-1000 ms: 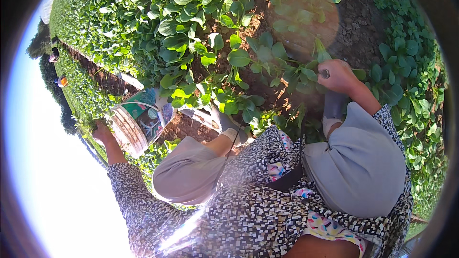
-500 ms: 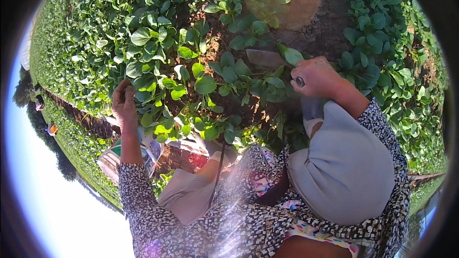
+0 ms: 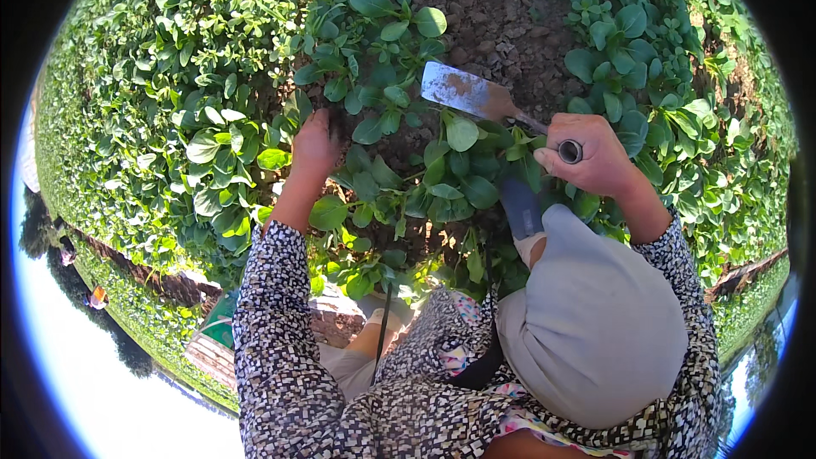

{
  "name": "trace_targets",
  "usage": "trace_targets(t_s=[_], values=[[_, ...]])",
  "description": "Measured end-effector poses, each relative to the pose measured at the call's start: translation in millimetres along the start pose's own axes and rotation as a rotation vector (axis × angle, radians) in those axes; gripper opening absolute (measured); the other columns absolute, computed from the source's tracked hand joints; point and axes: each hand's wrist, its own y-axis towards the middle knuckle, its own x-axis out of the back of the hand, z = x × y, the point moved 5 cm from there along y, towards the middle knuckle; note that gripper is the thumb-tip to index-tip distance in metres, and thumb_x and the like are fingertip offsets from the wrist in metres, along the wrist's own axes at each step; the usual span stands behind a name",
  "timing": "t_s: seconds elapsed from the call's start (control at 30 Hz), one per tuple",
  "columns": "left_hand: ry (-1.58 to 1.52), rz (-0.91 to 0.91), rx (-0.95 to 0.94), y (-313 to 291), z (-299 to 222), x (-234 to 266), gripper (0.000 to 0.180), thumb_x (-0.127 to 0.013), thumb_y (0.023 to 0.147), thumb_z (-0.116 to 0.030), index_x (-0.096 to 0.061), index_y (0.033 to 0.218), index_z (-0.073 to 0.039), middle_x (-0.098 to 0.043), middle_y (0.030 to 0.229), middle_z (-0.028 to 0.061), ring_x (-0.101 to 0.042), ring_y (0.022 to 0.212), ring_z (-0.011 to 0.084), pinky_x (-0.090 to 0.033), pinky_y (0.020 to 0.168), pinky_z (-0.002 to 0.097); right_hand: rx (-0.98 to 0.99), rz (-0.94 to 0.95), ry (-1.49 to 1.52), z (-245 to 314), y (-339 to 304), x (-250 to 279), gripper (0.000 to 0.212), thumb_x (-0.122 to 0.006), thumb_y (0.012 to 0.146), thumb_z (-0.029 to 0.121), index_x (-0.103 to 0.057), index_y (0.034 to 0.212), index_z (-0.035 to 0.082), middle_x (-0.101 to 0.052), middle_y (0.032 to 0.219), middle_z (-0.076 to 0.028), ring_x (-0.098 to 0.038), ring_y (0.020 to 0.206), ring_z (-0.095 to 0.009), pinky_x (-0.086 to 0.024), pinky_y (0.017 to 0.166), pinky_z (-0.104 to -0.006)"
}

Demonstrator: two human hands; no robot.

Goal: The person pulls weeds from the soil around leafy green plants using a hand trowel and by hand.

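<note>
Our bare right hand (image 3: 595, 153) is clenched round the handle of a flat-bladed, soil-smeared metal hand tool (image 3: 466, 90); our bare left hand (image 3: 315, 146) reaches among broad-leaved dark-green plants (image 3: 455, 183), fingertips hidden, so we can't tell if it grips anything. Biggest first: we have a dense field of low green leafy crop (image 3: 127, 136) both sides. Between, a patch of bare brown crumbly soil (image 3: 497, 21) gives open room beyond the blade, edged by foliage left and right. Nearer us, those plants crowd the space between our hands; little clearance. Lower left, a whitish ribbed bucket with green on it (image 3: 211, 359) shows past our black-and-white patterned left sleeve (image 3: 276, 323). Smaller: the blade points left, long far edge toward bare soil, near edge just beside leaves. Smallest: a round hollow handle end (image 3: 570, 151) pokes from our fist.
</note>
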Motion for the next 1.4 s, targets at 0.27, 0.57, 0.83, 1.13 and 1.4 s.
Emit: trace_targets(t_s=[0.27, 0.57, 0.83, 1.13, 1.4], values=[[-1.073, 0.093, 0.345, 69, -78, -4, 0.028, -0.054, 0.09, -0.013, -0.058, 0.116, -0.006, -0.06, 0.08, 0.0023, -0.05, 0.068, 0.0118, -0.044, 0.065, 0.0249, 0.024, -0.151, -0.253, -11, 25, 17, 0.022, -0.069, 0.075, 0.013, -0.054, 0.063, 0.003, -0.044, 0.059, -0.007, -0.045, 0.052, -0.022, -0.035, 0.049, -0.0335], [-0.691, 0.163, 0.148, 53, -138, -11, 0.038, -0.054, 0.083, -0.021, -0.058, 0.12, -0.012, -0.065, 0.084, 0.0192, -0.064, 0.079, 0.0346, -0.05, 0.075, 0.0406, 0.137, -0.013, -0.536, -11, 64, -1, 0.015, -0.064, 0.074, 0.018, -0.057, 0.064, 0.009, -0.052, 0.062, -0.005, -0.057, 0.059, -0.026, -0.046, 0.051, -0.0362], [-0.809, 0.013, 0.25, 35, -134, -16, 0.035, -0.058, 0.084, -0.016, -0.058, 0.119, -0.012, -0.065, 0.08, 0.0134, -0.063, 0.069, 0.0243, -0.05, 0.068, 0.0332, 0.181, 0.081, -0.434, -20, 78, 10, 0.022, -0.066, 0.073, 0.016, -0.05, 0.061, 0.006, -0.047, 0.061, -0.008, -0.051, 0.058, -0.028, -0.04, 0.051, -0.0381], [-1.03, -0.13, 0.385, 90, -99, -13, 0.033, -0.065, 0.082, -0.016, -0.06, 0.11, 0.001, -0.068, 0.095, 0.0117, -0.061, 0.081, 0.0208, -0.047, 0.079, 0.0309, 0.237, 0.166, -0.466, -29, 96, 13, 0.023, -0.064, 0.075, 0.019, -0.051, 0.062, 0.005, -0.049, 0.063, -0.008, -0.053, 0.061, -0.03, -0.042, 0.055, -0.0401], [-0.754, -0.201, 0.323, 87, -110, -2, 0.031, -0.059, 0.09, -0.026, -0.06, 0.109, -0.002, -0.067, 0.098, 0.0139, -0.061, 0.085, 0.0262, -0.046, 0.081, 0.0339, 0.195, 0.154, -0.406, -31, 105, 3, 0.021, -0.065, 0.075, 0.019, -0.054, 0.063, 0.006, -0.051, 0.064, -0.008, -0.054, 0.06, -0.03, -0.043, 0.054, -0.0397]])
